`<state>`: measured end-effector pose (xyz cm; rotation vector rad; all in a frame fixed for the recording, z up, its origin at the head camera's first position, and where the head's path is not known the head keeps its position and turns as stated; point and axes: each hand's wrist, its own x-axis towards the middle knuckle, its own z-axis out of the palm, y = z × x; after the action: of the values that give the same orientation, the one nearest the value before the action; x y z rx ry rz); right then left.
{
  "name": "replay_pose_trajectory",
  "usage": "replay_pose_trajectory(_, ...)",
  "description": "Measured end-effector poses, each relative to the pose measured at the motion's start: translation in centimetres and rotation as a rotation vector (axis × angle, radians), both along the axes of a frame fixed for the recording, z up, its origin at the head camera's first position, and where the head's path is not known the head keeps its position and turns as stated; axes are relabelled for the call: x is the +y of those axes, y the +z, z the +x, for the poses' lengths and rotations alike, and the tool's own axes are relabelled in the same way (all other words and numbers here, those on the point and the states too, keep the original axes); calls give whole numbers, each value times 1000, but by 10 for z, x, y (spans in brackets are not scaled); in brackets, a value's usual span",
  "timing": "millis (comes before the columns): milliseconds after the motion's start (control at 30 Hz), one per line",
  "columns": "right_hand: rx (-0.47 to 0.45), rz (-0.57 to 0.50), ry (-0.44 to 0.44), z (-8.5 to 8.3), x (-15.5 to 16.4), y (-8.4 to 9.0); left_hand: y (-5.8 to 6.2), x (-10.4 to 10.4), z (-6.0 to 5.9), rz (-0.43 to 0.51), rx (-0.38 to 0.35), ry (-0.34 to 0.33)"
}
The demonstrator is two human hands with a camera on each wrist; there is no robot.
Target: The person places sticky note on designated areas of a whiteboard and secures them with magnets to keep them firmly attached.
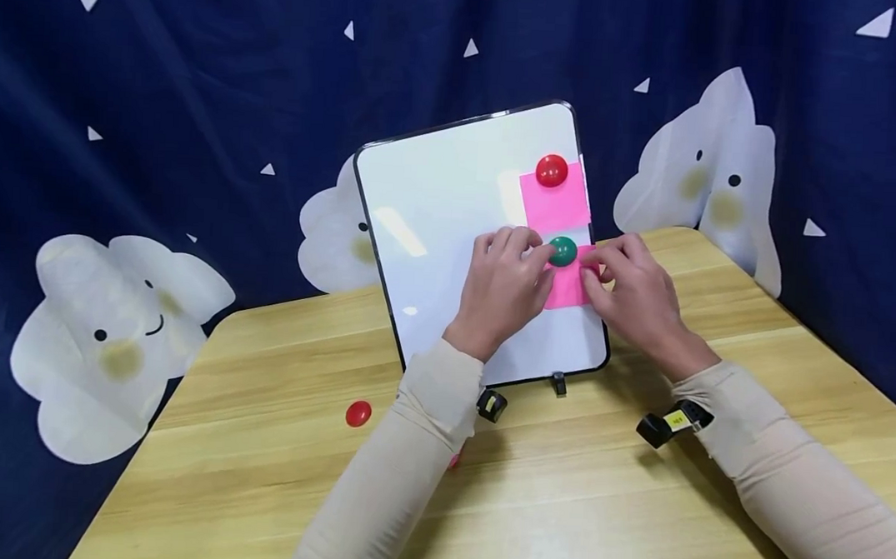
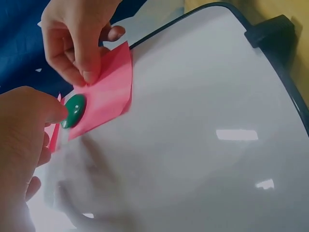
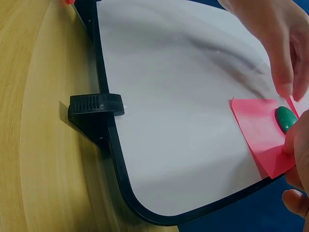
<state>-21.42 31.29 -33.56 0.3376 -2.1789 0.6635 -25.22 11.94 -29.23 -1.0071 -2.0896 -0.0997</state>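
Hands on glossy round magnet

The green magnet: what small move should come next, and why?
Probably press the green magnet flat with the left hand, then let go. The right hand pinches the lower pink note, whose corner lifts off the whiteboard.

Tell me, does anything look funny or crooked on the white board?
Yes. The lower pink note under the green magnet sits a bit tilted, and in the left wrist view its corner lifts off the whiteboard. One red magnet lies alone on the table, away from the board.
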Motion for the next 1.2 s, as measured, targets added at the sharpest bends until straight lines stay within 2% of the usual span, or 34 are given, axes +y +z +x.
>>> replay_pose_trajectory(167,30,-33,-11,1,3,-1,-4,-11,4,7,-35,-2)
replay_pose_trajectory(367,77,-61,-23,1,6,0,-11,-33,13,60,-74,-28)
replay_pose_trajectory(600,56,-59,1,4,6,3,-22,-54,19,80,-94,-29)
replay_pose_trajectory(800,59,-79,63,4,6,5,-31,-66,24,85,-116,-37)
replay_pose_trajectory(1000,26,-104,145,9,-5,2,-41,-77,30,80,-103,-96)
replay_pose_trajectory(1200,-4,-56,238,15,-24,0,-50,-93,38,60,-110,-126)
